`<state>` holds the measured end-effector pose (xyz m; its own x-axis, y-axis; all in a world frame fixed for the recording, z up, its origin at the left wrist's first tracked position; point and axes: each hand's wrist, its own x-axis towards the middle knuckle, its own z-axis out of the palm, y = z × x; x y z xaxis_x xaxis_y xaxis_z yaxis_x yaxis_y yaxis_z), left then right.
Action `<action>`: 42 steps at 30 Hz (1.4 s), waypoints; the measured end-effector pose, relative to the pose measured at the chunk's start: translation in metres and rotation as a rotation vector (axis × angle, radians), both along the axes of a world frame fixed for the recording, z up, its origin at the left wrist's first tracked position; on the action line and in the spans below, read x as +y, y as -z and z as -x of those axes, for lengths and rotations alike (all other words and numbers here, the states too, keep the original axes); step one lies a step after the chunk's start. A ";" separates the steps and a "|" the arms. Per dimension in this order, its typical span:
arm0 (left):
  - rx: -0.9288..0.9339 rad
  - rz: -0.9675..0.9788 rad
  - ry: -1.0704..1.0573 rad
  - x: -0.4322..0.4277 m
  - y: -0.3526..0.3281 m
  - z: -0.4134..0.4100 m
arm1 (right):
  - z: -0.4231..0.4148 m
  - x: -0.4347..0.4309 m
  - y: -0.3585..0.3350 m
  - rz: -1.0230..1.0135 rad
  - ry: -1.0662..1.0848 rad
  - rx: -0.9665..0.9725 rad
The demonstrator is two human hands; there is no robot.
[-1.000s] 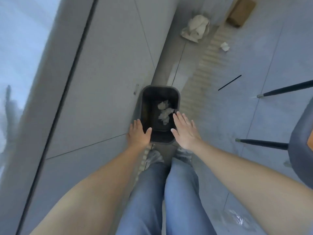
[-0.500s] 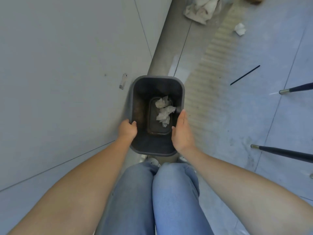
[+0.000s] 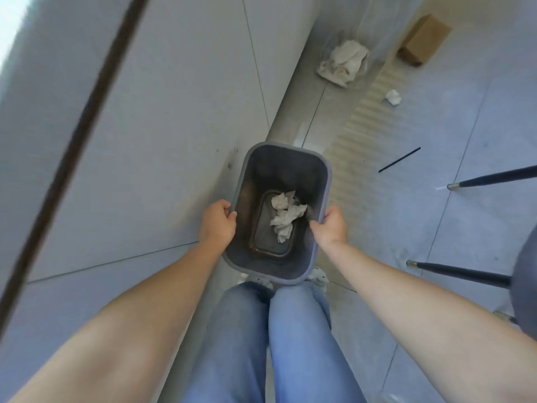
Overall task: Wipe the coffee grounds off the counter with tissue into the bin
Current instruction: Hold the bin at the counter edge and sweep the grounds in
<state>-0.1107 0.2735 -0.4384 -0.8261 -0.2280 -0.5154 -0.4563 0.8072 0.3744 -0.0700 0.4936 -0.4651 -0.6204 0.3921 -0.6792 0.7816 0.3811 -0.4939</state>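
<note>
A dark grey rectangular bin (image 3: pixel 286 158) is below me, in front of my knees. Crumpled white tissue (image 3: pixel 284 216) lies at its bottom. My left hand (image 3: pixel 216 223) grips the bin's left rim, fingers curled over the edge. My right hand (image 3: pixel 331 226) grips the right rim the same way. The bin appears lifted off the floor, its near rim over my shoes. The counter top is only a bright sliver at the upper left; no coffee grounds are visible.
Grey cabinet fronts (image 3: pixel 145 126) rise on the left. On the tiled floor lie a crumpled cloth (image 3: pixel 344 62), a small tissue wad (image 3: pixel 393 97), a cardboard box (image 3: pixel 422 39) and a black stick (image 3: pixel 399 164). Dark chair legs (image 3: pixel 465 274) and a seat edge stand at right.
My hands went from resting flat beside the bin to gripping both rims. The bin has come up closer to me, and my view has tilted.
</note>
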 end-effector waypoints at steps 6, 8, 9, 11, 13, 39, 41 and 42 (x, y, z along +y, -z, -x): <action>0.004 -0.006 0.085 0.007 -0.148 -0.001 | 0.002 0.018 -0.144 0.049 0.033 0.063; 0.019 -0.022 0.129 0.010 -0.198 -0.005 | -0.001 0.024 -0.194 0.035 0.044 0.105; 0.048 -0.029 0.156 0.010 -0.221 -0.007 | -0.003 0.026 -0.218 0.023 0.051 0.129; 0.111 -0.013 0.195 0.010 -0.263 -0.012 | -0.009 0.028 -0.261 0.014 0.071 0.177; 0.153 -0.009 0.224 0.009 -0.300 -0.015 | -0.014 0.031 -0.296 0.020 0.084 0.216; 0.691 -0.154 0.128 -0.069 -0.400 -0.065 | -0.031 -0.058 -0.375 0.019 0.253 0.323; 0.729 -0.157 -0.015 -0.085 -0.398 -0.065 | -0.034 -0.065 -0.372 0.002 0.265 0.323; 0.735 -0.144 -0.069 -0.093 -0.396 -0.065 | -0.034 -0.069 -0.372 -0.004 0.273 0.317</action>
